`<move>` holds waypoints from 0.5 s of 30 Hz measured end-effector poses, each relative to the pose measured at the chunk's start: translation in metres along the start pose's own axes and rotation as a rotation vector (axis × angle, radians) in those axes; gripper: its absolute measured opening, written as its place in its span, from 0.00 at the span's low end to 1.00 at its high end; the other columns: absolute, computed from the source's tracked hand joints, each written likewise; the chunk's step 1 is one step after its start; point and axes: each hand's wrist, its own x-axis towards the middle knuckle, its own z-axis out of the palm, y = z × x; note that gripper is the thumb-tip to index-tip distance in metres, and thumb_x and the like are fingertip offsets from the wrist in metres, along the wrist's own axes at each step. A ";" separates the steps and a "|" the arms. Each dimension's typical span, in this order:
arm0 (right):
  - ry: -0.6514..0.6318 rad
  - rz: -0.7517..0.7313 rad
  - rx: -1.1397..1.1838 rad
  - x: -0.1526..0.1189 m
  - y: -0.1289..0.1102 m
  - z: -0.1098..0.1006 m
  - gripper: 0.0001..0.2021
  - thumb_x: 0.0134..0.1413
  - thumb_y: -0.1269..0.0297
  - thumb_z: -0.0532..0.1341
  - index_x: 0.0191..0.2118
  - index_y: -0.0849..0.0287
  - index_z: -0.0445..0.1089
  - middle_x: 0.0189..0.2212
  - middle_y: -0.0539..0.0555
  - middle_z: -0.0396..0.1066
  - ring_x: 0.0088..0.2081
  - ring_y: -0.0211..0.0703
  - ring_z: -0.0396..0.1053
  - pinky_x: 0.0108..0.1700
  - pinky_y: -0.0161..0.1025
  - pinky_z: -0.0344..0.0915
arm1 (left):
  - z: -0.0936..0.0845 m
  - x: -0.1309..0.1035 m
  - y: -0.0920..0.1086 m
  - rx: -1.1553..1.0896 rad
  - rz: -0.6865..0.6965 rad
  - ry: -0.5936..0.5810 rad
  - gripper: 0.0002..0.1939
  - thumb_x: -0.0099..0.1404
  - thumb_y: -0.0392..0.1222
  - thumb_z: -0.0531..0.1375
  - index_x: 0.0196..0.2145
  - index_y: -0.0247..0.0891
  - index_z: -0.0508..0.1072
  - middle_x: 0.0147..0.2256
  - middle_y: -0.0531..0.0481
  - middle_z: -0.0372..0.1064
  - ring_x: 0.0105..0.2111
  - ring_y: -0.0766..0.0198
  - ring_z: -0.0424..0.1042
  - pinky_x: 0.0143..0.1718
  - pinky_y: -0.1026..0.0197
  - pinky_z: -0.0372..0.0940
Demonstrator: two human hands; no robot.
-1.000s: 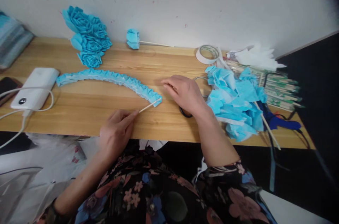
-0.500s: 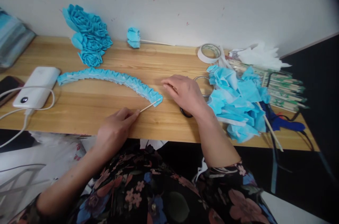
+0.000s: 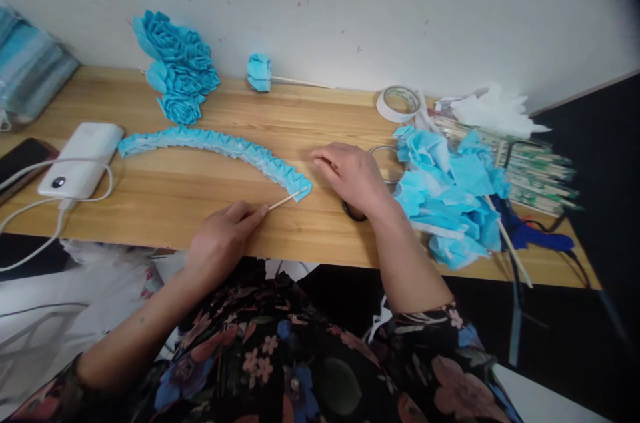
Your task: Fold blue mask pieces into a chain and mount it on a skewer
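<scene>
Between thumb and fingers, my left hand (image 3: 220, 236) grips a thin wooden stick (image 3: 283, 201) near the table's front edge. The stick's tip lies on the right end of a long, curved strip of pleated light-blue paper (image 3: 225, 145). Just right of that end is my right hand (image 3: 353, 176), its fingers curled together. Whatever may be inside those fingers is hidden. Under its wrist side shows part of a black ring-shaped thing (image 3: 354, 211), and a thin ring (image 3: 385, 163) lies behind it. A heap of crumpled blue paper (image 3: 450, 190) rests to its right.
Blue paper roses (image 3: 183, 70) stand at the back left; one blue flower (image 3: 259, 72) on a stick lies by the wall. A tape roll (image 3: 399, 103) and packaged sticks (image 3: 540, 170) are at right, with a blue-handled tool (image 3: 543, 236). A corded power bank (image 3: 83, 160) sits left.
The view has shifted slightly, so things on the left appear a little further right. Both hands keep about the same place relative to the strip, and the left still holds the stick.
</scene>
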 end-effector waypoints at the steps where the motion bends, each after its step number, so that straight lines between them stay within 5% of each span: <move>1: 0.003 0.000 0.001 0.000 0.001 0.001 0.13 0.67 0.67 0.55 0.46 0.56 0.78 0.44 0.55 0.80 0.45 0.47 0.75 0.46 0.42 0.66 | 0.000 0.000 0.000 -0.003 -0.004 0.008 0.25 0.74 0.37 0.44 0.59 0.38 0.74 0.41 0.41 0.75 0.37 0.53 0.72 0.36 0.55 0.65; 15: 0.060 0.008 0.042 0.000 0.007 0.002 0.12 0.67 0.67 0.56 0.46 0.56 0.78 0.41 0.56 0.79 0.43 0.47 0.75 0.45 0.42 0.67 | -0.002 0.003 0.001 -0.116 -0.086 -0.008 0.24 0.71 0.36 0.47 0.57 0.40 0.75 0.42 0.41 0.74 0.37 0.54 0.71 0.39 0.53 0.67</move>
